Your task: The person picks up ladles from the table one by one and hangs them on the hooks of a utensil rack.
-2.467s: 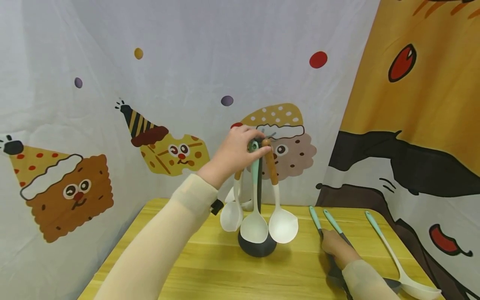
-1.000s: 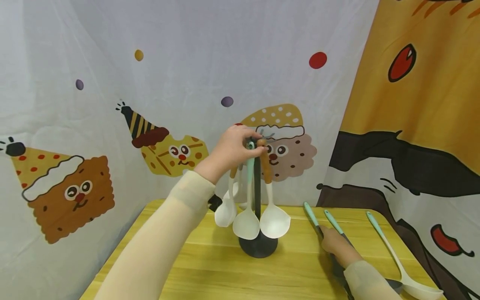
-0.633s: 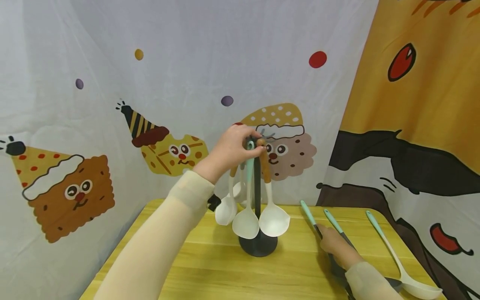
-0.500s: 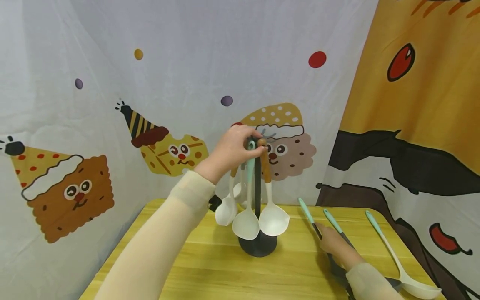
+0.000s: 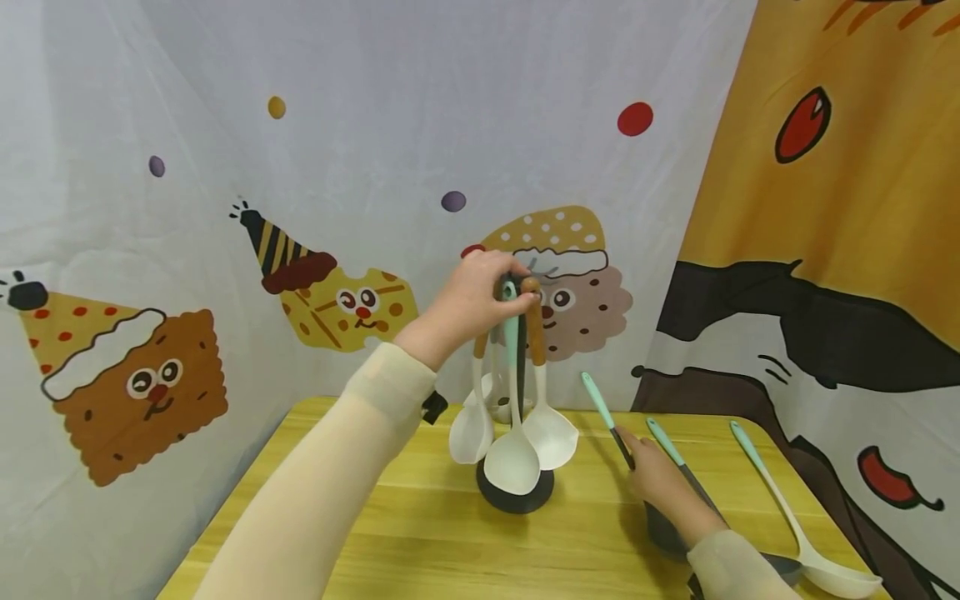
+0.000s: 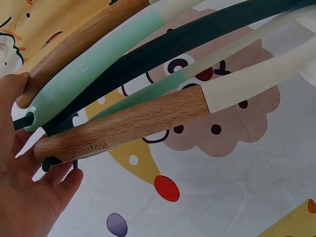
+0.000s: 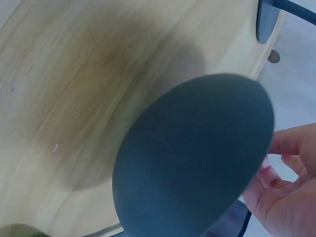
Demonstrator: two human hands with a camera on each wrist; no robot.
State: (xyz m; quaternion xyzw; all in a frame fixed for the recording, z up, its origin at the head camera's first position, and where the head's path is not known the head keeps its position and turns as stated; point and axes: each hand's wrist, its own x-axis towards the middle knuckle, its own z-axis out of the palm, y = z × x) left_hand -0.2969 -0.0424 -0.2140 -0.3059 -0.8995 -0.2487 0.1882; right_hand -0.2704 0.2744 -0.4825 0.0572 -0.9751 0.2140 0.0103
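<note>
Left hand (image 5: 472, 293), frame centre, curled round top of black round-based utensil stand (image 5: 517, 503), right hand (image 5: 660, 479), lower right, gripping mint-handled dark-grey utensil (image 5: 600, 402)

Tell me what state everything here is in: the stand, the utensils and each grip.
Dark stand, upright on the table.
White-headed utensils, hanging heads down from the stand.
Held dark utensil, tilted, handle end raised.
Other dark utensil, lying down, partly hidden by the right arm.
White ladle, lying on the table.
Left grip, curled round the stand's top.
Right grip, holding a utensil.
</note>
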